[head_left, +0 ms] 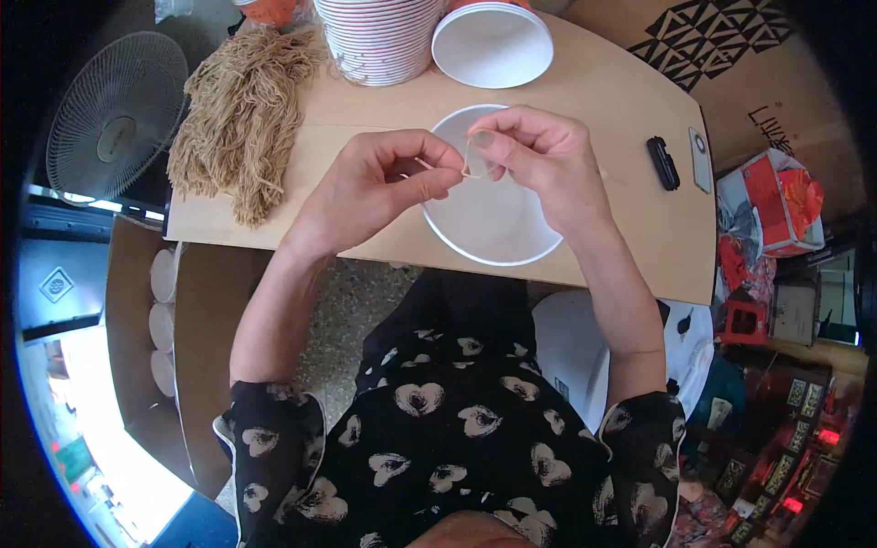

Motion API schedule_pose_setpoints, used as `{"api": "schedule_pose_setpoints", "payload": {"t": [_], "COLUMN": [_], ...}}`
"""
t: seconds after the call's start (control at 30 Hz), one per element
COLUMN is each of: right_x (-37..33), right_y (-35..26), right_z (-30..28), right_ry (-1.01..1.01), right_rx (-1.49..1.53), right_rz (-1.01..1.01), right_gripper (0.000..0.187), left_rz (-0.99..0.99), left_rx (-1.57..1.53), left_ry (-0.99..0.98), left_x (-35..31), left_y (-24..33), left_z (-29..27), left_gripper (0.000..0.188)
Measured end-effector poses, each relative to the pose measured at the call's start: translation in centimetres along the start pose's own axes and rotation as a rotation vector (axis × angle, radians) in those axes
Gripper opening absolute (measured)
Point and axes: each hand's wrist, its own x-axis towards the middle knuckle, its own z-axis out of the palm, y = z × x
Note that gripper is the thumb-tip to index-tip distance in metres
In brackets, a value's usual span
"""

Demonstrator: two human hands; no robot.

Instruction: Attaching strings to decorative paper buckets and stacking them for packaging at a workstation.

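Observation:
Above a round white paper bucket (493, 228), my two hands meet with a thin pale cord (467, 160) stretched between their fingertips. My left hand (379, 187) pinches the cord's lower part between thumb and fingers. Higher up, the thumb and index finger of my right hand (548, 164) are closed on its other part. The bucket stands at the table's near edge, and my hands cover part of its rim. On the left of the table lies a thick bundle of tan cords (242, 119).
A tall stack of white buckets (379, 41) stands at the back, beside a tilted bucket (493, 46). A black pen-like object (662, 163) lies at the right. Left are a fan (117, 119) and a cardboard box (137, 365) holding white rolls or cups.

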Motion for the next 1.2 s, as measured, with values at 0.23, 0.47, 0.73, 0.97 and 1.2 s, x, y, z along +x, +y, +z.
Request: {"api": "schedule_pose_setpoints", "payload": {"t": [0.23, 0.47, 0.73, 0.97, 1.2], "right_x": [-0.1, -0.3, 0.1, 0.0, 0.3], "right_y": [0.7, 1.0, 0.9, 0.2, -0.5], "right_z": [1.1, 1.8, 1.2, 1.6, 0.2], "right_ry": [0.027, 0.045, -0.001, 0.008, -0.074], "right_rx": [0.119, 0.022, 0.173, 0.162, 0.149], "right_rz": [0.106, 0.067, 0.214, 0.300, 0.174], "right_gripper": [0.015, 0.015, 0.011, 0.014, 0.021], "left_rz": [0.132, 0.210, 0.368, 0.404, 0.094], "left_rx": [-0.134, -0.203, 0.128, 0.135, -0.080], "left_ry": [0.162, 0.321, 0.467, 0.472, 0.200], "left_x": [0.1, 0.0, -0.6, -0.6, 0.0], "left_y": [-2.1, -2.0, -2.8, -3.2, -1.9], "left_z": [1.3, 2.4, 3.0, 2.9, 0.3], "left_gripper": [0.015, 0.031, 0.022, 0.015, 0.017]}}
